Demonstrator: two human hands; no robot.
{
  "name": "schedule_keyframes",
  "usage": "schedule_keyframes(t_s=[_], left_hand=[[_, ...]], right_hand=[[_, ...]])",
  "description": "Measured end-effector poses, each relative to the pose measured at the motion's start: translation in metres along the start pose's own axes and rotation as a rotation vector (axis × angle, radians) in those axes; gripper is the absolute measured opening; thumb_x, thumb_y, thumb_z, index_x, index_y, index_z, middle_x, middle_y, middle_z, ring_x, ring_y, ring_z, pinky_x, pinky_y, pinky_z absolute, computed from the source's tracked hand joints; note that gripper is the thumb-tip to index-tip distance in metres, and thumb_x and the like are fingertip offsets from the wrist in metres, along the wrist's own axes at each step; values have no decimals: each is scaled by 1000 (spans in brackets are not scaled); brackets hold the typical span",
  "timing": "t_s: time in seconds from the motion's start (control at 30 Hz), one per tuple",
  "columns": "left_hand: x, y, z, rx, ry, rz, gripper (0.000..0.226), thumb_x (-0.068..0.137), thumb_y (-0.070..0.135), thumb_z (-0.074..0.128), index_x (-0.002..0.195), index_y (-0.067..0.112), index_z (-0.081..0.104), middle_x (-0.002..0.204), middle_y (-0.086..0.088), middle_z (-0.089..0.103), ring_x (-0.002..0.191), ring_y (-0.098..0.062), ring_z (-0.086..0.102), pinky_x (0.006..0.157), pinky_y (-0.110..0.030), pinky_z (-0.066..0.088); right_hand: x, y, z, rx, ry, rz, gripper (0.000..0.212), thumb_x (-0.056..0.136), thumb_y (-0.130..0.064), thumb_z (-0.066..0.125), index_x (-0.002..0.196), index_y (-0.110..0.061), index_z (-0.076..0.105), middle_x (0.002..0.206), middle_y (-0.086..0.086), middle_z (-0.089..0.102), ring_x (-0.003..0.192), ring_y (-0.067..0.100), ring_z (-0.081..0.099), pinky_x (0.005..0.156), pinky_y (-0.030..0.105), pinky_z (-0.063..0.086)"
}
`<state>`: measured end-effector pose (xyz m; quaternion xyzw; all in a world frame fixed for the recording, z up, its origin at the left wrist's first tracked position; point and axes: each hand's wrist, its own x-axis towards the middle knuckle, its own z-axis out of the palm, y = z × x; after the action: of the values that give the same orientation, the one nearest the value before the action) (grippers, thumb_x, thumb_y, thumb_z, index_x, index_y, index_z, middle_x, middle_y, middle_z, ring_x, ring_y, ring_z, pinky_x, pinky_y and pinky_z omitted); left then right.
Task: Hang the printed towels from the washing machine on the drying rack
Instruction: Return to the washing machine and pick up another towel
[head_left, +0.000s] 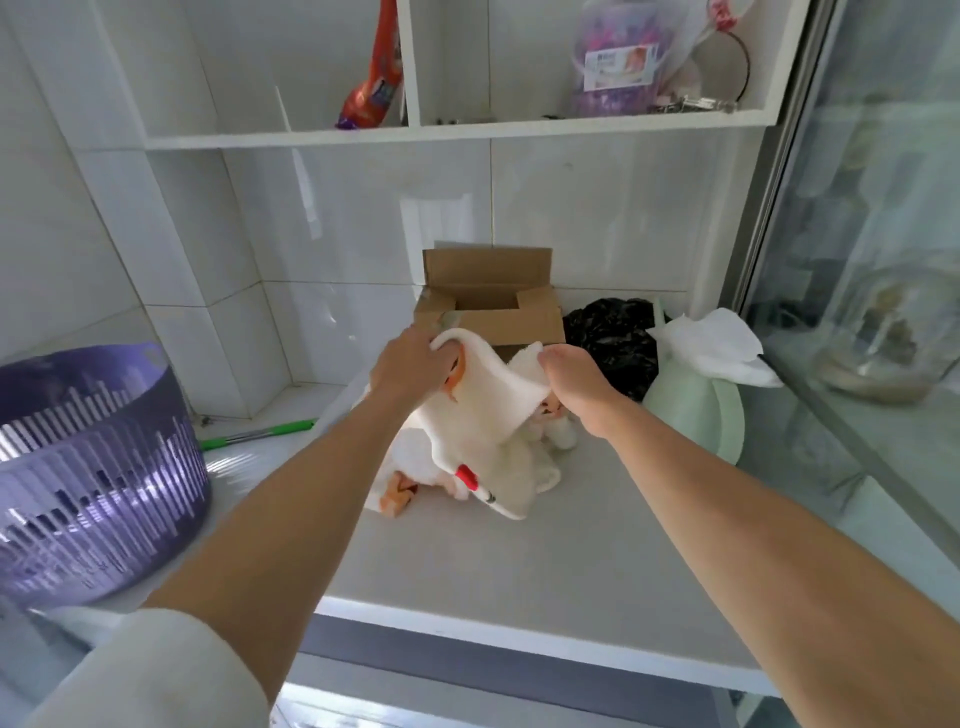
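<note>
A white printed towel (493, 410) with orange and red marks hangs between both hands, lifted above a small heap of more printed towels (410, 467) on the white top of the washing machine (519, 566). My left hand (410, 364) grips the towel's upper left edge. My right hand (574, 382) pinches its upper right corner. The towel's lower end still rests on the heap. No drying rack is in view.
A purple slotted laundry basket (88, 478) stands at the left. Behind the towels are an open cardboard box (488, 301), a black plastic bag (613, 332) and a pale green basin (701, 410) with white paper. Shelves hang above; a glass door is at the right.
</note>
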<state>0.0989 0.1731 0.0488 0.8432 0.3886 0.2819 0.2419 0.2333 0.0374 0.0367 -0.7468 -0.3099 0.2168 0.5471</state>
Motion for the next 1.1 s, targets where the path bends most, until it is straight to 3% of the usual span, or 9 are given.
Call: schedule_keyframes(t_s=[0.1, 0.17, 0.3, 0.43, 0.63, 0.73, 0.83, 1.0, 1.1], left_hand=[[1, 5, -32, -17, 72, -27, 25, 85, 28, 46, 63, 19, 53, 65, 1, 57, 66, -21, 54, 60, -28, 39], [5, 1, -53, -49, 127, -70, 25, 81, 28, 45, 60, 19, 53, 64, 0, 60, 66, -22, 56, 59, -28, 42], [26, -30, -92, -326, 231, -254, 36, 63, 30, 37, 73, 14, 68, 65, -10, 73, 73, -29, 72, 78, -44, 59], [42, -66, -111, -331, 240, -349, 32, 45, 20, 50, 68, 16, 71, 62, -1, 74, 72, -29, 72, 79, -45, 59], [1, -37, -115, -337, 149, -312, 18, 69, 18, 61, 80, 9, 71, 79, -9, 73, 88, -28, 66, 79, -32, 50], [-8, -19, -108, -425, 48, -236, 29, 88, 28, 53, 94, 4, 67, 96, -17, 69, 94, -32, 64, 84, -36, 49], [-18, 8, -102, -460, -221, -44, 20, 85, 20, 63, 99, 8, 69, 95, -14, 69, 84, -28, 65, 79, -37, 53], [-21, 39, -92, -587, -353, 194, 59, 76, 9, 76, 129, 24, 53, 113, -2, 61, 109, -22, 59, 96, -35, 49], [-17, 29, -75, -629, -368, 148, 78, 70, 26, 84, 134, 31, 40, 120, 7, 54, 115, -14, 54, 94, -28, 46]], right_hand=[[-5, -16, -3, -36, -40, -1, 17, 95, -15, 36, 92, -17, 53, 71, 1, 41, 50, 15, 31, 52, 28, 27], [-8, -24, -11, -135, -95, -73, 53, 86, -4, 44, 131, -32, 47, 88, 7, 52, 47, 21, 37, 51, 30, 35], [-9, -29, -26, -328, -8, -88, 81, 78, 6, 46, 145, -36, 29, 113, 3, 47, 55, 21, 47, 39, 23, 40], [-11, -25, -27, -369, 124, -55, 4, 87, -15, 53, 84, -14, 55, 82, 12, 55, 50, 20, 42, 38, 20, 31], [-20, -37, -4, -337, 161, -23, 36, 91, -34, 48, 63, -13, 40, 59, 3, 44, 48, 17, 41, 44, 24, 30], [-31, -54, 14, -316, 2, -61, 25, 83, -23, 64, 105, -17, 53, 92, 6, 56, 66, 20, 55, 44, 18, 43], [-39, -72, 33, -387, -245, -223, 96, 70, -17, 81, 148, -28, 27, 147, 2, 39, 126, 25, 49, 95, 33, 48], [-42, -94, 49, -145, -136, -360, 22, 82, -2, 60, 99, -13, 67, 73, -5, 62, 66, 9, 58, 54, 13, 49], [-36, -98, 35, -54, 66, -342, 21, 88, -5, 50, 90, -14, 68, 66, -3, 58, 59, 13, 51, 54, 23, 41]])
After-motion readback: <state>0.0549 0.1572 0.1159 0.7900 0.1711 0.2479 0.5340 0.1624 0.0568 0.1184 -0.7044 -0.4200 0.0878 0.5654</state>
